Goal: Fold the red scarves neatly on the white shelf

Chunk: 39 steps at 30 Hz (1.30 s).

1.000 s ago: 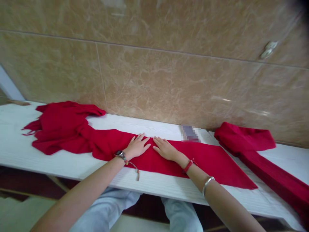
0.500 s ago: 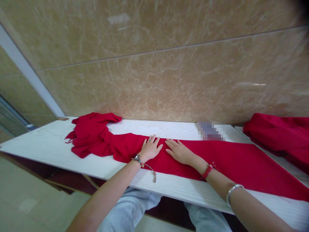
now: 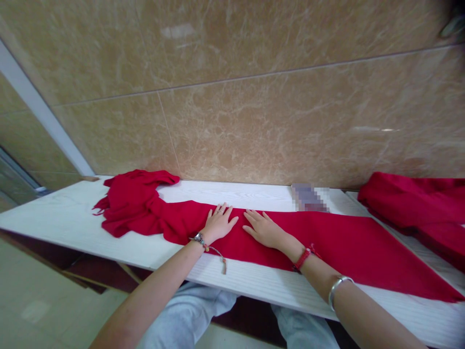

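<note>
A long strip of red cloth [image 3: 337, 247] lies along a white table. Its right part is spread smooth and ends in a slanted edge, while its left end is bunched in loose folds with thin strands showing. On the smooth middle stretch my left hand [image 3: 219, 226] rests flat, fingers spread, just right of the folds. My right hand [image 3: 266, 230] also lies palm down on the cloth, a short gap to the right of the left one, fingers extended. Neither hand grips anything.
The white table [image 3: 225, 191] runs along a brown marbled tile wall [image 3: 261, 126]. A second red cloth [image 3: 410, 198] is heaped at the back right. A blurred-out flat object [image 3: 308, 198] lies near the wall. Open shelving [image 3: 98, 271] sits under the tabletop.
The view has shifted slightly to the right, so more of the cloth's right end shows. Both hands stay flat at about the same places on the cloth.
</note>
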Tool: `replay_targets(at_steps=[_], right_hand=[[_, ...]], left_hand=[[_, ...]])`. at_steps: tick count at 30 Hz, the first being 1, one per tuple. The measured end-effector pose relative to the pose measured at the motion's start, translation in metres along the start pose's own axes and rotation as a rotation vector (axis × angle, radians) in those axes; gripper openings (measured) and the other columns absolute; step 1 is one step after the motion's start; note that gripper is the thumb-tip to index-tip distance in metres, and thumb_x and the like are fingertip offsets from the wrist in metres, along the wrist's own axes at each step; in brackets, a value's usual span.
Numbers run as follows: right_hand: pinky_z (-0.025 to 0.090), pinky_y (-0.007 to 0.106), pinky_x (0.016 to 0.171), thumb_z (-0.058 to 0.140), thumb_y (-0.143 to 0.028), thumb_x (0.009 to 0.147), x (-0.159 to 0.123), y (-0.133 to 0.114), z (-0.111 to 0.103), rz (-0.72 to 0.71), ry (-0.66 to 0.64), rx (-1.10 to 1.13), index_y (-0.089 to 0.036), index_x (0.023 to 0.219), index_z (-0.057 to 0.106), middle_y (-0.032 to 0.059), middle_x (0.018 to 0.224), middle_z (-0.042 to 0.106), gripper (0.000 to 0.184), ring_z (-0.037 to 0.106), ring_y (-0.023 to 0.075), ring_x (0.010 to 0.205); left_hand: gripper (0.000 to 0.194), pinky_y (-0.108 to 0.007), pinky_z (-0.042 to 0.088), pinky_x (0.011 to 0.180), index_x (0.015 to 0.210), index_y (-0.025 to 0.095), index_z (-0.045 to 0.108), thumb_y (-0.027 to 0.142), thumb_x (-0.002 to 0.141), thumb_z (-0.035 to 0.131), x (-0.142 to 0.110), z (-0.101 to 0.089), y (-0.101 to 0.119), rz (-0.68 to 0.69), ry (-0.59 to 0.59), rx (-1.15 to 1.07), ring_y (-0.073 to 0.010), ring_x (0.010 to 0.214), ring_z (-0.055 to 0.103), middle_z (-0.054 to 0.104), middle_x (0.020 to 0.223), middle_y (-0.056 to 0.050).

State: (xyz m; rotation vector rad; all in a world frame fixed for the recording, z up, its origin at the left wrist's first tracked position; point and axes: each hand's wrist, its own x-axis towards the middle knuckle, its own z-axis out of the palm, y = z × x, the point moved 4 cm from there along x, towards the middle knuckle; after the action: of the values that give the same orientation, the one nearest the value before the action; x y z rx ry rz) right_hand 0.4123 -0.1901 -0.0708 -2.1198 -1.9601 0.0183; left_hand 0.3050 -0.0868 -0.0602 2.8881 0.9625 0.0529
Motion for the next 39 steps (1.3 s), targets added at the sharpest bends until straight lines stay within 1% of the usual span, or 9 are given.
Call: replay_targets(at_steps=[6,12,16,20,24,28,30,34,39], right_hand=[[0.023,0.048,0.105,0.025,-0.044,0.091,0.001,0.004,-0.010,0.039,0.124,0.001,-0.010,0.139,0.028,0.0153,0.144,0.027,0.059,0.021,0.0267,0.133],[0.023,0.049,0.104,0.026,-0.045,0.090,-0.001,0.003,0.003,0.028,0.026,-0.033,-0.011,0.136,0.035,0.0141,0.142,0.031,0.058,0.026,0.0275,0.131],[0.023,0.049,0.105,0.025,-0.044,0.090,-0.001,0.005,0.010,0.017,0.008,-0.063,-0.012,0.136,0.036,0.0124,0.142,0.031,0.057,0.026,0.0268,0.131],[0.023,0.049,0.105,0.028,-0.044,0.090,0.001,0.003,0.009,0.022,0.072,-0.068,-0.010,0.135,0.037,0.0148,0.142,0.032,0.057,0.027,0.0278,0.131],[0.019,0.047,0.108,0.030,-0.045,0.090,0.002,-0.020,0.005,-0.171,0.123,-0.007,-0.013,0.137,0.034,0.0127,0.144,0.027,0.057,0.020,0.0247,0.133],[0.020,0.048,0.107,0.027,-0.049,0.090,0.000,-0.035,0.007,-0.306,0.015,0.099,-0.019,0.135,0.037,0.0093,0.142,0.033,0.055,0.028,0.0231,0.131],[0.020,0.048,0.107,0.028,-0.048,0.090,0.000,-0.033,0.008,-0.296,-0.013,0.108,-0.019,0.134,0.040,0.0096,0.141,0.036,0.054,0.031,0.0234,0.129],[0.021,0.047,0.107,0.030,-0.046,0.090,0.000,-0.029,0.009,-0.289,-0.014,0.114,-0.017,0.133,0.041,0.0100,0.140,0.036,0.052,0.031,0.0231,0.130],[0.023,0.047,0.107,0.031,-0.043,0.090,0.000,-0.029,0.010,-0.284,-0.017,0.100,-0.018,0.132,0.043,0.0093,0.140,0.037,0.050,0.032,0.0230,0.129]], left_hand=[[0.066,-0.055,0.014,0.104,0.140,0.023,0.025,0.061,0.086,0.019,0.007,0.002,-0.019,-0.101,0.018,-0.024,-0.0319,0.135,0.008,0.011,0.149,-0.010],[0.071,-0.056,0.015,0.103,0.141,0.023,0.023,0.065,0.084,0.018,0.003,-0.006,-0.072,-0.289,-0.045,-0.016,-0.0325,0.135,0.009,0.009,0.149,-0.013],[0.061,-0.050,0.019,0.104,0.139,0.020,0.029,0.054,0.088,0.026,-0.023,-0.027,-0.110,-0.246,0.082,0.108,-0.0316,0.134,0.013,0.013,0.148,-0.013],[0.051,-0.047,0.022,0.104,0.134,0.014,0.036,0.039,0.090,0.031,-0.051,-0.055,-0.163,-0.255,0.262,0.198,-0.0306,0.133,0.019,0.021,0.146,-0.015],[0.047,-0.036,0.024,0.107,0.132,0.012,0.039,0.020,0.085,0.036,-0.066,-0.059,-0.208,-0.095,0.108,0.140,-0.0199,0.129,0.030,0.038,0.138,-0.012],[0.061,-0.034,0.020,0.110,0.135,0.018,0.035,0.003,0.076,0.036,-0.073,-0.048,-0.221,0.175,0.056,0.070,-0.0164,0.132,0.023,0.033,0.142,-0.006],[0.061,-0.033,0.020,0.110,0.138,0.019,0.029,0.005,0.078,0.036,-0.073,-0.041,-0.226,0.202,0.102,0.045,-0.0155,0.133,0.021,0.029,0.144,-0.005],[0.059,-0.033,0.027,0.106,0.140,0.012,0.019,0.028,0.087,0.039,-0.073,-0.028,-0.255,0.008,0.149,0.078,-0.0196,0.132,0.024,0.024,0.145,-0.013],[0.057,-0.038,0.028,0.105,0.138,0.014,0.024,0.038,0.088,0.038,-0.094,-0.032,-0.298,-0.109,0.210,0.161,-0.0241,0.131,0.027,0.027,0.144,-0.014]])
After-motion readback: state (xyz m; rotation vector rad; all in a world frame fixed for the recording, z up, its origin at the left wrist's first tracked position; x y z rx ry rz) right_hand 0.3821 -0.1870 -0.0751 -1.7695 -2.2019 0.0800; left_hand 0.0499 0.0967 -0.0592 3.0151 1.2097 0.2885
